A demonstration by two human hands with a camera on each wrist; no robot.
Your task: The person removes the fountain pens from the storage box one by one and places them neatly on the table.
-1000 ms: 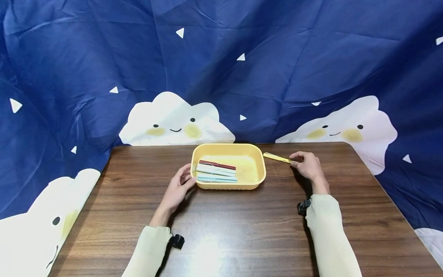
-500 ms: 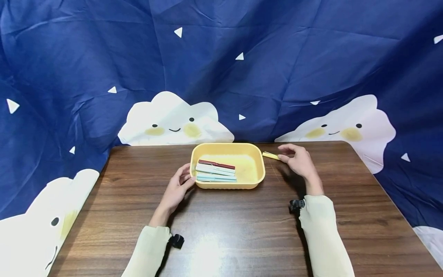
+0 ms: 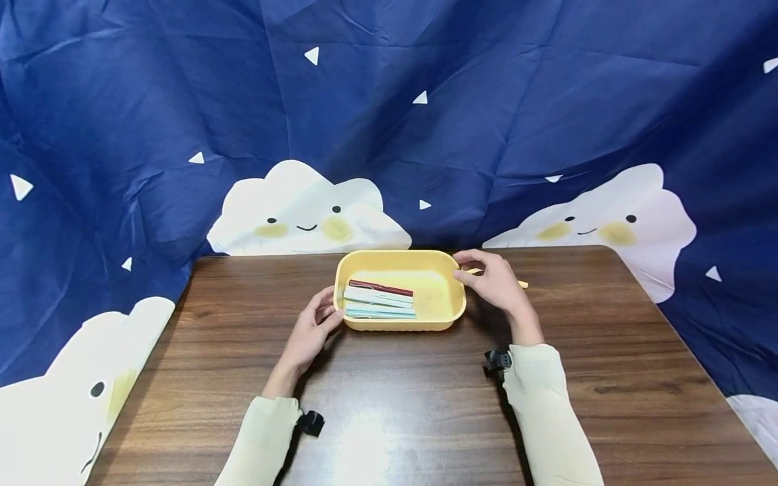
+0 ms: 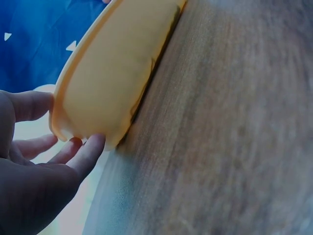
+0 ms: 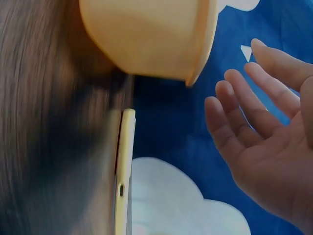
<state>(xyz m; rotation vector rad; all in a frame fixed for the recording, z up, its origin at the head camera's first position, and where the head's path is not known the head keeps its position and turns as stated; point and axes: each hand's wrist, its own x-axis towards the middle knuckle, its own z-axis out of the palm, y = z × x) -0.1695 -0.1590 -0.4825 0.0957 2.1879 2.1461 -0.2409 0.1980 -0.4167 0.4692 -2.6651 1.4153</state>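
A yellow plastic tray (image 3: 425,326) stands near the table's back edge. Inside lie a dark red pen (image 3: 381,289), white pens (image 3: 378,298) and a light blue pen (image 3: 381,313). My left hand (image 3: 310,334) holds the tray's near left corner, thumb at the rim and fingers against the end wall. At the tray's right end is my right hand (image 3: 495,280), its fingers extended and apart with nothing between them. Under and behind that hand a yellow pen (image 5: 125,171) lies on the table, its middle hidden in the head view.
The brown wooden table (image 3: 401,405) backs onto a blue curtain (image 3: 389,121) printed with clouds and triangles. A small black device sits at each wrist, beside the pale sleeves.
My right hand has let go of the yellow pen and moved left over it to the tray's right end. The left hand and the tray stay where they were.
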